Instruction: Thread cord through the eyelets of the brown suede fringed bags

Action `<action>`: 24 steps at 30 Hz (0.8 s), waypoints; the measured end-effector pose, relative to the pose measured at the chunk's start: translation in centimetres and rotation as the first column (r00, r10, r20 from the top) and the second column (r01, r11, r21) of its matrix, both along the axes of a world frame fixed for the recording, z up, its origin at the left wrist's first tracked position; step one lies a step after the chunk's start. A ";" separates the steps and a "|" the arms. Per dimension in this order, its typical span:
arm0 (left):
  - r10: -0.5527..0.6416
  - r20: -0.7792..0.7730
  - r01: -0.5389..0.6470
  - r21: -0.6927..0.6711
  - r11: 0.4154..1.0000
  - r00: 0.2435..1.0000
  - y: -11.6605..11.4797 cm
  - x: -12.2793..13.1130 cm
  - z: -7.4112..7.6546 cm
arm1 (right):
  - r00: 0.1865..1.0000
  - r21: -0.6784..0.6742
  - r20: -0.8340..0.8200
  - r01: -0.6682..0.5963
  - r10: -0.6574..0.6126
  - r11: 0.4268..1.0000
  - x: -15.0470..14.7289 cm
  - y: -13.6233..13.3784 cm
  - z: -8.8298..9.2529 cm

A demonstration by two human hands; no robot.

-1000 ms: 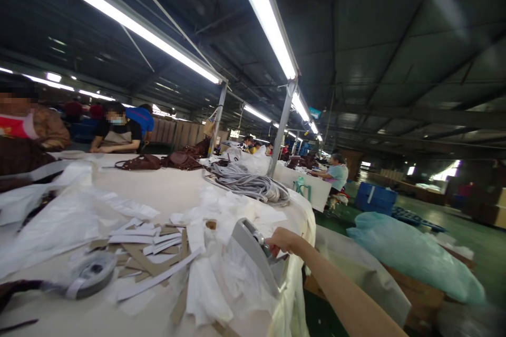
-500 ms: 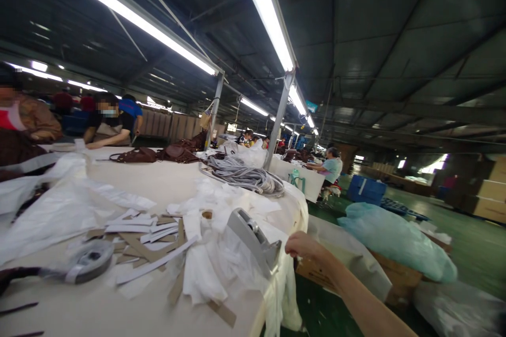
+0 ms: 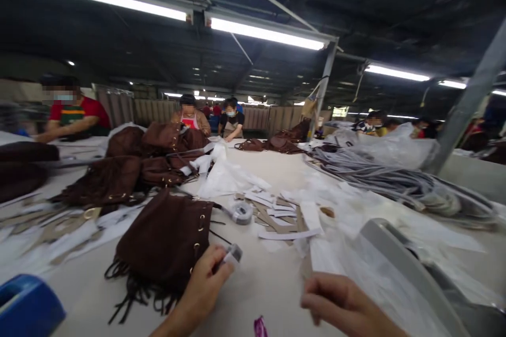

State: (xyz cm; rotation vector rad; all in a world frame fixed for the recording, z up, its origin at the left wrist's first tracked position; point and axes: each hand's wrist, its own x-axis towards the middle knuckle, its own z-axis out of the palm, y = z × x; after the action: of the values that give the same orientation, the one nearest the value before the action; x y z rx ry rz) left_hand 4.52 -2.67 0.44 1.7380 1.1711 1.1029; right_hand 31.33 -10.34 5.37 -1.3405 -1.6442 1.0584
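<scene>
My left hand (image 3: pixel 207 281) is closed on a small grey-and-white bundle (image 3: pixel 234 254), whose kind I cannot make out. Beside that hand lies a dark brown fringed bag (image 3: pixel 164 239) with gold eyelets, its thin cord running toward the bundle. My right hand (image 3: pixel 342 300) is held over the table with its fingers curled together. Whatever may be between those fingertips is hidden. Closest to the right hand is a grey tape dispenser (image 3: pixel 407 268), partly cut off by the frame.
Brown bags (image 3: pixel 158 152) are heaped at the left. Cardboard and paper strips (image 3: pixel 280 216), a roll of clear tape (image 3: pixel 241 211) and white plastic sheets lie mid-table. Coiled grey tubing (image 3: pixel 395 184) lies at the right, a blue dispenser (image 3: pixel 29 305) at the left. Co-workers stand across the table.
My view has turned left. My right hand has moved from the tape dispenser's front edge to over the table. My left hand, its bundle and the fringed bag have come into view.
</scene>
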 end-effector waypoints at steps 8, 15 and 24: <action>-0.036 0.089 0.037 -0.004 0.999 0.995 0.0 0.1 -0.4 | 0.997 0.114 0.081 -0.014 0.005 0.993 -10.9 5.6 -3.7; -0.045 0.124 0.047 -0.019 0.999 0.991 0.2 0.1 -0.6 | 0.985 0.125 0.137 0.092 -0.109 0.988 -11.5 6.4 -5.1; -0.117 0.114 0.126 -0.078 0.989 0.987 -0.2 -0.5 0.5 | 0.999 -0.029 -0.028 0.045 -0.046 0.999 -11.1 7.2 -5.3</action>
State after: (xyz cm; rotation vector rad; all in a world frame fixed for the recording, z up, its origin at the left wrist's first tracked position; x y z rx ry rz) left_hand 4.01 -2.89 0.97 1.6403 1.0168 1.0467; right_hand 20.25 -3.15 0.11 -1.3683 -1.5759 1.0729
